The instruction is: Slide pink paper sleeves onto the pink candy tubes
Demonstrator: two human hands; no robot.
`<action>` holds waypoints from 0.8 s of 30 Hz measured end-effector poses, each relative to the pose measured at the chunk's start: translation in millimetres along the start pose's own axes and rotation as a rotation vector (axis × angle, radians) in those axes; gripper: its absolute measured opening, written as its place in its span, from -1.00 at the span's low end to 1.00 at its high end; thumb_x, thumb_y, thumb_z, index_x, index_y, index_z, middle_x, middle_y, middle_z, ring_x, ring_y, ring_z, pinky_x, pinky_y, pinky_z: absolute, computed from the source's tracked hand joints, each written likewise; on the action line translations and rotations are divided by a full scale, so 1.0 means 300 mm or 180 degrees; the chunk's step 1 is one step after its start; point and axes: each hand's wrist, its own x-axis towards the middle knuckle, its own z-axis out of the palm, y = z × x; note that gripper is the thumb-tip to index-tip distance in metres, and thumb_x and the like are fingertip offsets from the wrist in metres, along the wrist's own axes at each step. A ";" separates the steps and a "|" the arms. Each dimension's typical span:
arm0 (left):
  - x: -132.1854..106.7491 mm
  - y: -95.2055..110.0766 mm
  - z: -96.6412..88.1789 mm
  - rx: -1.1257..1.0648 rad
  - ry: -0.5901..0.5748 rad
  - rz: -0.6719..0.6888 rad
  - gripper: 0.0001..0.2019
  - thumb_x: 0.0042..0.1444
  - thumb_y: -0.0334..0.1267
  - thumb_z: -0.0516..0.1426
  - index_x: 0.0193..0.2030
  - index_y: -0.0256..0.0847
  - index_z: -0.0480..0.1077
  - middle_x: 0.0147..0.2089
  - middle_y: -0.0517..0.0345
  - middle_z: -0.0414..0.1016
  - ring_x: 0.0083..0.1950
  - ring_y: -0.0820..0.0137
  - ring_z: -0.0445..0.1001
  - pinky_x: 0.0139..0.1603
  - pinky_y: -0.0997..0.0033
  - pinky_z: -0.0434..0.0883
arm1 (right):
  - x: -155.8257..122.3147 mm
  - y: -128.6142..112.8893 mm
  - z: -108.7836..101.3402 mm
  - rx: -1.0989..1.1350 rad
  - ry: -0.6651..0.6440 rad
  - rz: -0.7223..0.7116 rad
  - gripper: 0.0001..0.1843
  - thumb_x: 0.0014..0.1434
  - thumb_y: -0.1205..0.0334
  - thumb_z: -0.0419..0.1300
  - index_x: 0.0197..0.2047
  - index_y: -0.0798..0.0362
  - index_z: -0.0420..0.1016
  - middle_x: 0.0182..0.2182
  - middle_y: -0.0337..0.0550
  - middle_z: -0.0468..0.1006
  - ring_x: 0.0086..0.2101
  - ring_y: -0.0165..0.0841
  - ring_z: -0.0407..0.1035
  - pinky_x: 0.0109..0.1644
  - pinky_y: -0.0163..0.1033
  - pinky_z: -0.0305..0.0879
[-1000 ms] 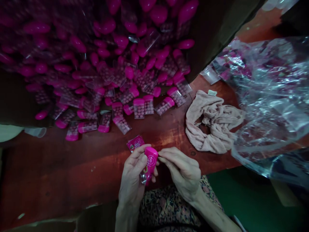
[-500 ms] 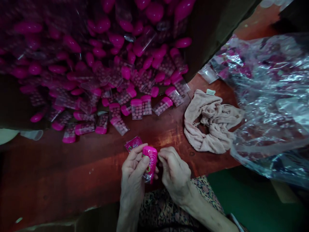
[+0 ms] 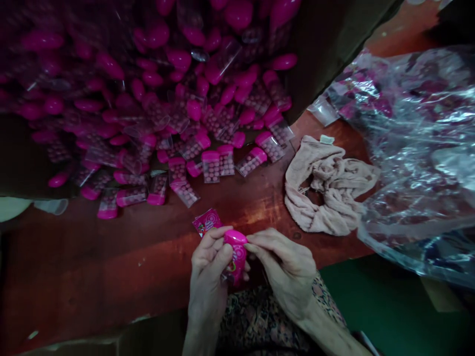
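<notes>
My left hand holds a small candy container with a glossy pink cap and a pink printed label. The thumb lies along its left side, and some fingers wrap behind it. At the right edge of the cap, the thumb and forefinger of my right hand are pinched together. Whether a thin film is between those fingertips is too small to tell. Just beyond my left fingertips lie pink printed labels on the wooden table.
A big open box spills clear, pink-capped containers of round candies onto the table. To the right are a crumpled beige cloth and a large clear plastic bag with pink pieces inside. A clear cup lies at the left.
Both hands and the container have shifted slightly right and toward me. The container has tipped, showing more of its cap's top. My right fingers have straightened toward the cap's edge.
</notes>
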 end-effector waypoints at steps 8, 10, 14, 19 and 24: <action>-0.015 -0.010 -0.014 0.0145 -0.0279 0.0273 -0.77 0.07 -0.36 0.16 -0.10 -0.20 0.37 -0.29 0.13 0.56 -0.46 0.55 0.44 -0.44 0.59 0.35 | -0.019 0.021 0.019 -0.0491 -0.0038 -0.0027 -0.80 0.17 0.52 0.00 -0.41 0.06 0.28 -0.49 -0.26 0.34 -0.55 -0.51 0.24 -0.50 -0.43 0.24; -0.020 -0.010 -0.010 0.0212 -0.0253 0.0321 -0.75 0.08 -0.35 0.15 -0.07 -0.19 0.37 -0.22 0.11 0.56 -0.38 0.53 0.47 -0.35 0.58 0.37 | -0.012 0.021 0.014 -0.0503 0.0018 -0.0073 -0.81 0.16 0.51 0.01 -0.39 0.06 0.30 -0.48 -0.25 0.35 -0.53 -0.50 0.26 -0.48 -0.42 0.26; -0.030 -0.009 -0.004 0.0612 0.0150 0.0462 -0.66 0.02 -0.34 0.20 -0.02 -0.15 0.39 -0.12 0.09 0.55 -0.16 0.41 0.50 -0.19 0.52 0.39 | 0.001 0.006 -0.003 -0.0489 -0.0122 -0.0286 -0.80 0.16 0.43 0.09 -0.15 0.04 0.42 -0.34 -0.13 0.45 -0.34 -0.36 0.37 -0.31 -0.29 0.37; -0.029 -0.011 -0.025 0.1097 0.0363 0.0781 -0.76 0.00 -0.32 0.21 -0.13 -0.18 0.50 -0.17 0.10 0.58 -0.15 0.32 0.51 -0.12 0.39 0.40 | 0.007 0.005 -0.010 -0.0194 -0.0495 -0.0160 -0.60 0.17 0.43 0.12 0.06 -0.06 0.40 -0.28 -0.12 0.43 -0.29 -0.36 0.38 -0.28 -0.28 0.38; -0.022 -0.017 -0.030 0.1202 0.0556 0.1045 -0.87 0.00 -0.32 0.20 -0.28 -0.13 0.56 -0.33 0.18 0.59 -0.31 0.39 0.49 -0.25 0.45 0.41 | 0.016 0.011 -0.014 -0.0046 -0.0690 -0.0114 -0.56 0.17 0.49 0.09 0.08 -0.04 0.40 -0.31 -0.13 0.38 -0.30 -0.38 0.34 -0.31 -0.29 0.34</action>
